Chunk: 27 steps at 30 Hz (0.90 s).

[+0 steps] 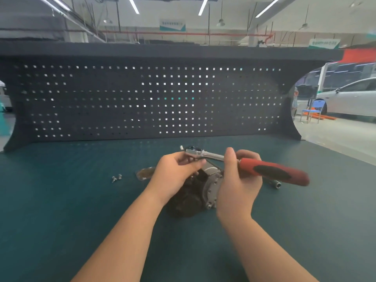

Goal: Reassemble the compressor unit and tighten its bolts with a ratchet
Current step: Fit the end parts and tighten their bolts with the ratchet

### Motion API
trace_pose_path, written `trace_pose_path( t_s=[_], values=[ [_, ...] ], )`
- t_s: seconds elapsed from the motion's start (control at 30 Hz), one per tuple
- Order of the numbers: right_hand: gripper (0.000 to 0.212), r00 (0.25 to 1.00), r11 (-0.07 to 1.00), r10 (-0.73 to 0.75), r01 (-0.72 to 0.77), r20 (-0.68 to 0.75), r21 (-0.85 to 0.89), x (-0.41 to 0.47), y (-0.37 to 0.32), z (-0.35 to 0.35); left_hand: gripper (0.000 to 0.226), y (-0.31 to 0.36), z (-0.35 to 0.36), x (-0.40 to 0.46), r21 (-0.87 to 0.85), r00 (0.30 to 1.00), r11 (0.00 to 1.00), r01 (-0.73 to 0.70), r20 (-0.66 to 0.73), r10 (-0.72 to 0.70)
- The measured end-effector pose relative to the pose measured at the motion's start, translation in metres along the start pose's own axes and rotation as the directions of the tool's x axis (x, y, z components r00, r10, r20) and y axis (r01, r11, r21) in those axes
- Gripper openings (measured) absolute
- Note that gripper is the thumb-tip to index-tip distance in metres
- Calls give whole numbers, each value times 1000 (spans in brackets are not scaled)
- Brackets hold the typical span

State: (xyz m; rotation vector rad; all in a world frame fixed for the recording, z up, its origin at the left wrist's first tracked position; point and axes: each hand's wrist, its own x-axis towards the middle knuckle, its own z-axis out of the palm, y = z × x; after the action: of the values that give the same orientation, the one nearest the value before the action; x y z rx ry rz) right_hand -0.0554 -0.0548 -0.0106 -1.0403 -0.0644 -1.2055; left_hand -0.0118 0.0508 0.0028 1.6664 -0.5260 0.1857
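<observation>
Red-and-black ratchet (244,162) is held above the compressor unit (203,188), which sits mid-table, nearer the back edge than the front. Right hand (237,176) is wrapped round the shank just ahead of the grip; left hand (177,174) is pinched at the chrome head, apparently setting the direction lever or seating a socket. Which one cannot be told, as the fingers cover it.

Risks from here:
- Ratchet head is not yet seen engaged on any bolt. If the socket is only half seated, slip and rounded bolt heads are likely.
- Compressor unit is not clamped and is steadied by neither hand, so it could be spun or tipped under torque.
- Two loose bolts (116,178) are left on the table to the left of the unit, a spare socket (277,183) to its right. Either could be knocked toward an edge by a forearm.
- A clear bag (145,173) lies just beside the unit and could get trapped under it.

Table (61,200) is covered in dark teal matting, backed by a black perforated panel (142,98). Workshop hall is seen behind: strip lights, white car (354,98) and blue chair (314,108) at the right.
</observation>
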Motion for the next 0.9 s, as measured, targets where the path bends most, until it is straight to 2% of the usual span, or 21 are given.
trace_pose_path(
  t_s=[0.07, 0.17, 0.23, 0.3, 0.33, 0.4, 0.47, 0.5, 0.53, 0.57, 0.6, 0.63, 0.67, 0.7, 0.77, 0.8, 0.83, 0.87, 0.9],
  values=[
    [16, 963, 967, -234, 245, 132, -75, -8, 0, 0, 5, 0, 0, -3, -81, 1000, 997, -17, -14, 15],
    [20, 786, 795, -480, 577, 389, -185, -13, 10, -4, 21, -1, 0, -6, -89, 1000, 996, -21, -13, 20],
    [10, 715, 726, -558, 666, 422, -168, -14, 16, -6, 31, 0, -1, -7, -94, 1000, 995, -22, 11, 24],
    [19, 743, 755, -521, 631, 421, -179, -12, 14, -6, 33, 2, -2, -7, -69, 1000, 998, -5, 21, 6],
    [19, 804, 816, -437, 543, 404, -198, -11, 9, -4, 30, 2, -2, -6, -49, 1000, 999, 2, 16, -1],
    [15, 938, 951, -224, 270, 263, -151, -8, -2, -3, 19, 2, -1, -4, -16, 1000, 1000, 11, -9, -12],
    [18, 992, 999, 7, -1, 129, -46, 7, -4, -7, 15, 1, 1, -1, 17, 999, 1000, 20, -28, -19],
    [21, 979, 983, 177, -180, 97, 24, 16, -3, -9, 16, 0, 1, 0, 33, 999, 999, 24, -34, -23],
    [24, 925, 917, 368, -378, 96, 126, 25, -1, -12, 17, -1, 1, 1, 47, 999, 999, 24, -36, -23],
    [24, 836, 803, 535, -548, 122, 233, 31, 2, -14, 17, -1, 1, 1, 60, 999, 998, 22, -33, -20],
    [24, 753, 697, 644, -650, 135, 302, 37, 6, -16, 16, -1, 2, 1, 72, 999, 997, 19, -28, -17],
    [25, 718, 651, 684, -681, 130, 336, 39, 8, -16, 15, -1, 2, 1, 81, 1000, 997, 18, -26, -16],
    [27, 752, 695, 651, -645, 100, 318, 37, 8, -15, 14, -2, 3, 0, 84, 999, 996, 18, -30, -15],
    [30, 831, 798, 553, -548, 55, 252, 31, 6, -13, 13, -3, 3, 0, 75, 999, 997, 18, -42, -15],
    [34, 984, 984, 180, -179, 3, -19, 14, 1, -7, 10, -3, 4, -1, 31, 998, 999, 17, -65, -15],
    [35, 998, 983, -41, 48, 43, -177, 4, -1, -4, 9, -2, 5, -3, 9, 998, 1000, 14, -69, -13],
    [35, 963, 924, -235, 264, 133, -278, -4, -4, -1, 9, -2, 6, -5, -14, 998, 1000, 5, -69, -6],
    [35, 888, 839, -401, 455, 228, -299, -10, -3, 2, 11, -1, 7, -8, -43, 997, 999, -8, -72, 5],
    [37, 805, 767, -519, 587, 287, -259, -14, -1, 4, 14, 0, 8, -10, -69, 997, 997, -27, -80, 22]
  ],
)
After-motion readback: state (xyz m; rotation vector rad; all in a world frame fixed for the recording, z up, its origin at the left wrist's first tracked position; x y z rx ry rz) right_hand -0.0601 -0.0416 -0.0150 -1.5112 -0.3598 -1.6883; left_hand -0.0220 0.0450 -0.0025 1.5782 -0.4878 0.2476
